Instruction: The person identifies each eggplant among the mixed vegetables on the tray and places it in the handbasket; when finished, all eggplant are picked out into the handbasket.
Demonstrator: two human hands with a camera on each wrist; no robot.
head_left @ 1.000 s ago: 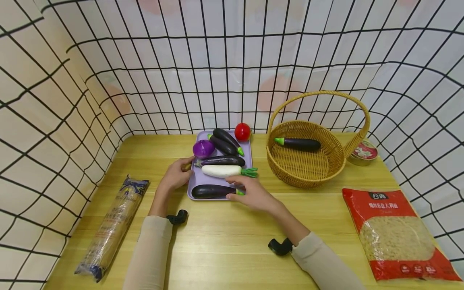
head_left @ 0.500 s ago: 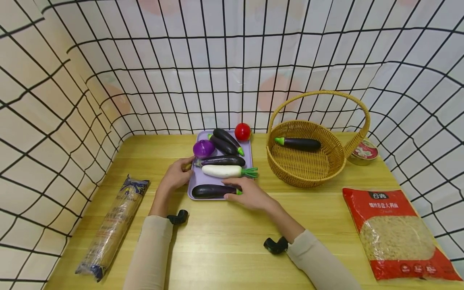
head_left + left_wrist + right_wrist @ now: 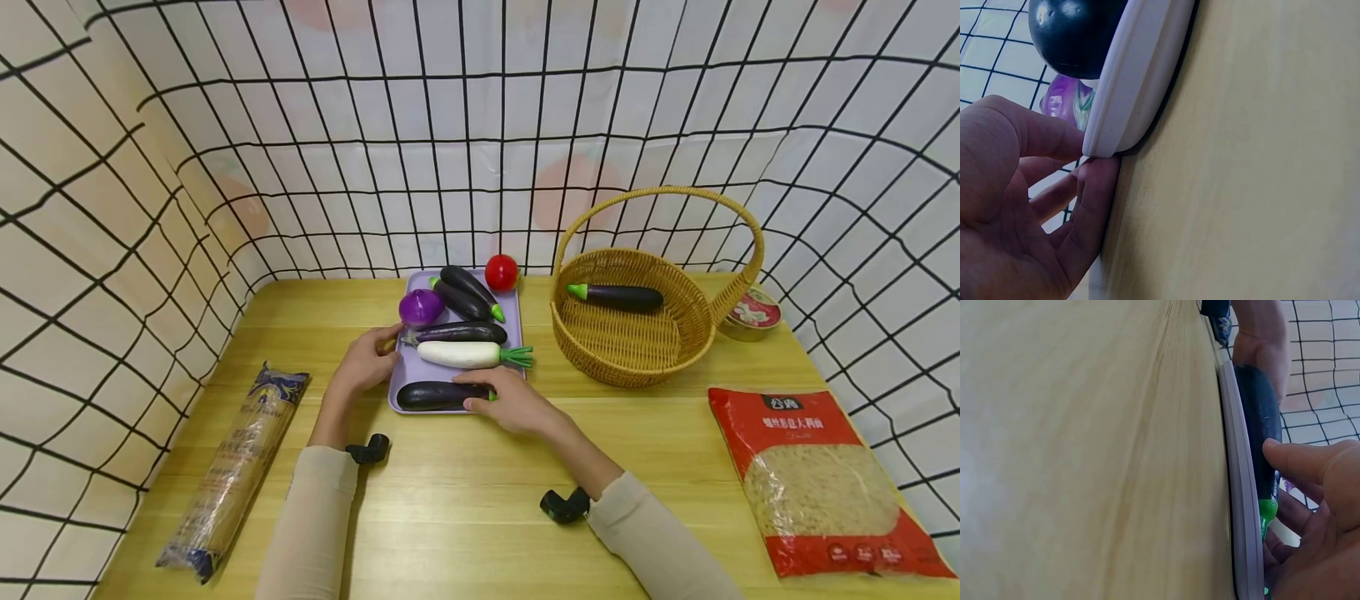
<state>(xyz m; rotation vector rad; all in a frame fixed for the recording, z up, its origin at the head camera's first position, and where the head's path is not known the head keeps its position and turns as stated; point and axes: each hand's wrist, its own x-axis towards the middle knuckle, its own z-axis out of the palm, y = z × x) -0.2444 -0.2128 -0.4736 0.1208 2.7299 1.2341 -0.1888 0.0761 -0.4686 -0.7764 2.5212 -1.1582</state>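
My left hand (image 3: 365, 362) holds the left rim of a lilac tray (image 3: 412, 372); in the left wrist view thumb and fingers pinch the tray's edge (image 3: 1132, 87). At the tray's front lies a dark eggplant (image 3: 435, 396). My right hand (image 3: 517, 402) grips it near its green stem, thumb on the near side and fingers behind, as the right wrist view shows on the eggplant (image 3: 1259, 419). Behind it on the tray are a white radish (image 3: 457, 354) with green leaves, more eggplants (image 3: 461, 332), a purple onion (image 3: 422, 307) and a red tomato (image 3: 502, 272).
A wicker basket (image 3: 600, 364) with a tall handle stands right of the tray, one eggplant (image 3: 622, 298) inside. Behind its right side sits a can (image 3: 753, 312). A red pasta bag (image 3: 825, 475) lies far right, a spaghetti pack (image 3: 236, 471) left. Black wire mesh (image 3: 465, 133) encloses the table.
My right hand has shifted slightly left along the front eggplant, its thumb and fingers closing around the stem end. My left hand stays at the tray's rim.
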